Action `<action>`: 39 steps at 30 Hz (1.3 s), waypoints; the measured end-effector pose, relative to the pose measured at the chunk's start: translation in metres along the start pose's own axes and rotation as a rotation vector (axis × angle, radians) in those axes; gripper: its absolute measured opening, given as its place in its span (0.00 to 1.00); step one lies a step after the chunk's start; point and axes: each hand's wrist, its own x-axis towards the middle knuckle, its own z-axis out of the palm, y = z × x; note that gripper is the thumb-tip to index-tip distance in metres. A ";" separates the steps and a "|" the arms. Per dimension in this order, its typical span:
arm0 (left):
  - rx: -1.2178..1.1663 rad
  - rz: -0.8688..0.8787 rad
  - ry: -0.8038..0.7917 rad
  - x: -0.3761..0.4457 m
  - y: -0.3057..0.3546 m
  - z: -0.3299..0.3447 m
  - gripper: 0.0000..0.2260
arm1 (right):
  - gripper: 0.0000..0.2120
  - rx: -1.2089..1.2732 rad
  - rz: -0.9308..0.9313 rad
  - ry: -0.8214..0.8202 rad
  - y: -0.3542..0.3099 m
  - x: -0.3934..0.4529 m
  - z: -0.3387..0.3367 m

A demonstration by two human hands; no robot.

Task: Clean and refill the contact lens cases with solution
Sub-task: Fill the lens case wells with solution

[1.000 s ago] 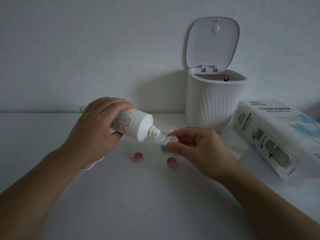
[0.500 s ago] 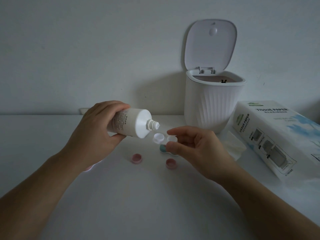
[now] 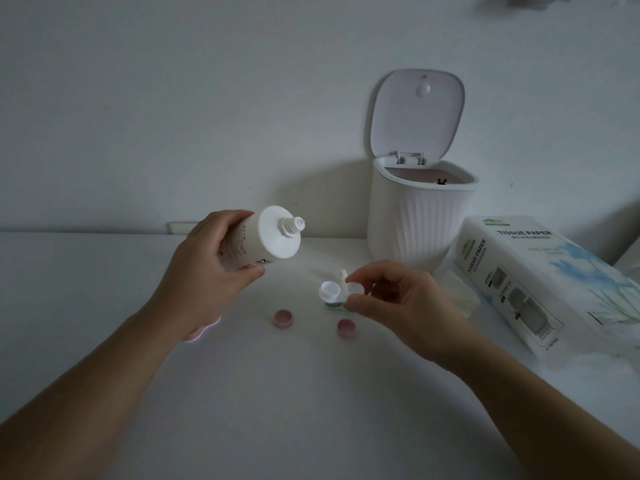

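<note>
left hand (image 3: 207, 271) grips solution bottle (image 3: 259, 239), nozzle open & tipped sideways, could drip on table (image 3: 104, 271); right hand (image 3: 398, 303) pinches lens case (image 3: 341, 293) by one end mid-table, filled wells may slosh w/ any tilt

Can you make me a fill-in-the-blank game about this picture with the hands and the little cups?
1. The left hand grips the white ____, its nozzle pointing away from the case.
2. The right hand pinches the white lens case above the ____.
3. Two loose pink caps lie on the table, ____ the case.
4. The bin has its lid ____.

Missing words: bottle; table; below; open
</note>
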 end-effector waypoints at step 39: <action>-0.135 -0.017 -0.018 -0.004 -0.008 0.006 0.32 | 0.20 -0.643 -0.013 -0.089 0.014 -0.067 0.009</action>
